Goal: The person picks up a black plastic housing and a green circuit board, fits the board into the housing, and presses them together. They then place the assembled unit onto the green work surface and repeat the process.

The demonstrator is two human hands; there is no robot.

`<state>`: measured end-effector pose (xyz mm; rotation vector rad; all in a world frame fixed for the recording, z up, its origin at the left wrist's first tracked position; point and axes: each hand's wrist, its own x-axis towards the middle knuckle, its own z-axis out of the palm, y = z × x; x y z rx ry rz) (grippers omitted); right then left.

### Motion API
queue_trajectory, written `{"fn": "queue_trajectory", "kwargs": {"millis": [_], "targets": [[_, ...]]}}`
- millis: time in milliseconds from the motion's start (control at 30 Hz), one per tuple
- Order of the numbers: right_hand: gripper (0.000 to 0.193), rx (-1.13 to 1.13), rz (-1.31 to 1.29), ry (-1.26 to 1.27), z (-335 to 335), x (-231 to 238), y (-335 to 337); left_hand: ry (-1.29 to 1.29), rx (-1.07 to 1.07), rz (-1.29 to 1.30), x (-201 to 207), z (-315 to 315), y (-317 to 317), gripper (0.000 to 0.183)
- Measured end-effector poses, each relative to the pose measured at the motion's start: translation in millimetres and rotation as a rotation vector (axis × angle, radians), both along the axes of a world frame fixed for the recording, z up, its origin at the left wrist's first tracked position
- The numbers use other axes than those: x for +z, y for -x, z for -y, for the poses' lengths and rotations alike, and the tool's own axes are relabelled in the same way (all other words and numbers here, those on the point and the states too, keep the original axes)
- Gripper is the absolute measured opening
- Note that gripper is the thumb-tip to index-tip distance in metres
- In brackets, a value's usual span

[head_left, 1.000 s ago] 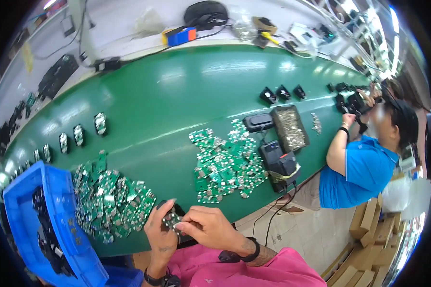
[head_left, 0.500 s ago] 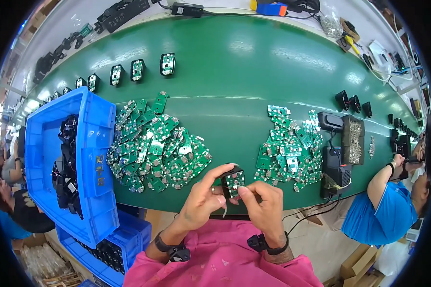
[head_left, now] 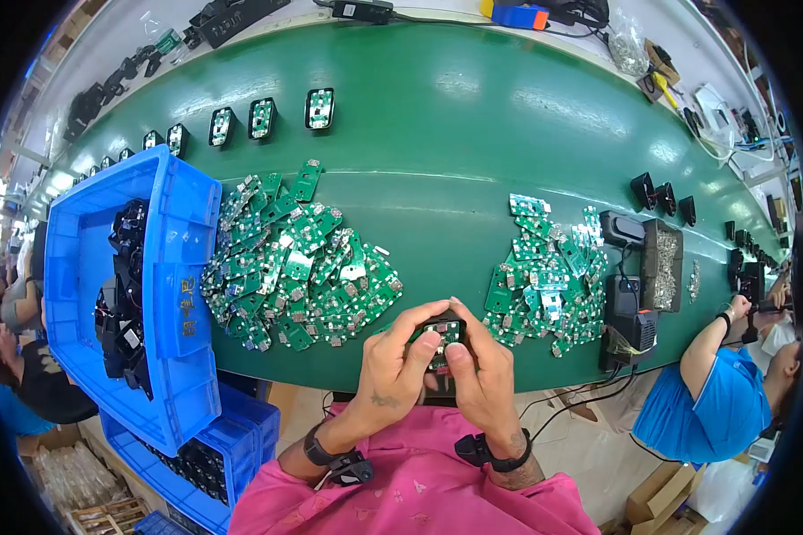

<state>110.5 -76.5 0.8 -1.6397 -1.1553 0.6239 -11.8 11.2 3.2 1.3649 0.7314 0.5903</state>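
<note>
Between my hands, close to the table's front edge, is a black plastic housing with a green circuit board (head_left: 442, 337) in it. My left hand (head_left: 398, 361) wraps its left side, thumb pressed on the board. From the right, my right hand (head_left: 482, 366) grips the same housing, its thumb also on the board. Fingers cover the housing's sides. A large pile of green circuit boards (head_left: 308, 259) lies to the left of my hands, and a smaller pile of boards (head_left: 544, 276) to the right.
A blue crate (head_left: 165, 294) of black housings stands at left. Housings fitted with boards (head_left: 319, 109) line the far left. At right are a tray of small metal parts (head_left: 665, 267), an electric screwdriver's black charger-like block (head_left: 629, 312) and black housings (head_left: 665, 198). A co-worker in blue (head_left: 714, 401) sits at right.
My right hand has gone from pinching at the board's lower edge to gripping the housing's right side. Both thumbs now press on the board, and the housing is turned more upright.
</note>
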Motion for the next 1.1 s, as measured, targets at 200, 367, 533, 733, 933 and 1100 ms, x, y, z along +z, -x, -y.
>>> {"fn": "queue_trajectory", "kwargs": {"millis": [200, 367, 533, 733, 933, 1100], "targets": [[0.046, -0.08, -0.081, 0.025, 1, -1, 5, 0.157, -0.047, 0.059, -3, 0, -1, 0.04], [0.044, -0.015, -0.02, 0.059, -1, 3, -1, 0.209, -0.027, 0.041, 3, 0, 0, 0.04], [0.043, -0.051, 0.053, 0.035, 1, 1, 0, 0.211, -0.017, 0.01, -2, 0, -1, 0.037], [0.043, -0.108, 0.112, -0.08, -4, -6, 5, -0.093, -0.03, -0.024, -2, 6, -1, 0.039], [0.047, -0.052, 0.248, -0.339, 4, -3, 2, -0.712, 0.044, 0.102, 1, 10, 2, 0.038], [0.053, -0.118, 0.242, -0.202, -6, -13, 0, -0.261, 0.083, 0.007, 6, 7, -6, 0.033]]}}
